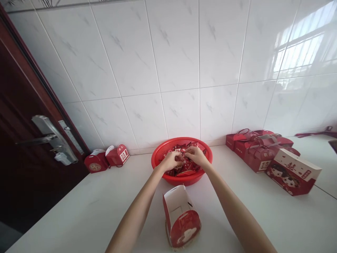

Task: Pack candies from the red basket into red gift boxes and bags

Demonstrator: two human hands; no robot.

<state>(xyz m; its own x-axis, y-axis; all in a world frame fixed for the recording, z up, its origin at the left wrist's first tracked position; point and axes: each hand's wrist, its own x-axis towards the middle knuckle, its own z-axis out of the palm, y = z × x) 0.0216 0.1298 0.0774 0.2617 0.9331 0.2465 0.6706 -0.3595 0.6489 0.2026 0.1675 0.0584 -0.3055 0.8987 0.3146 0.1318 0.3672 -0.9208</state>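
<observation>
A person's left hand (171, 161) and right hand (197, 156) curl close together over red packets (187, 166) inside a red basket (184, 181); whether either clamps a packet cannot be told. An open box (185, 229) stands at the basket's 6 o'clock, red cartons (263, 156) at 3, two small boxes (116, 157) at 9.

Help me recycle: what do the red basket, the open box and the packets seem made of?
Red basket: probably plastic, smooth and slightly shiny, with a perforated wall.
Open box: likely thin card, printed glossy red outside, plain pale inside.
Packets: perhaps plastic film, judging by crinkled, slightly shiny surfaces.
</observation>
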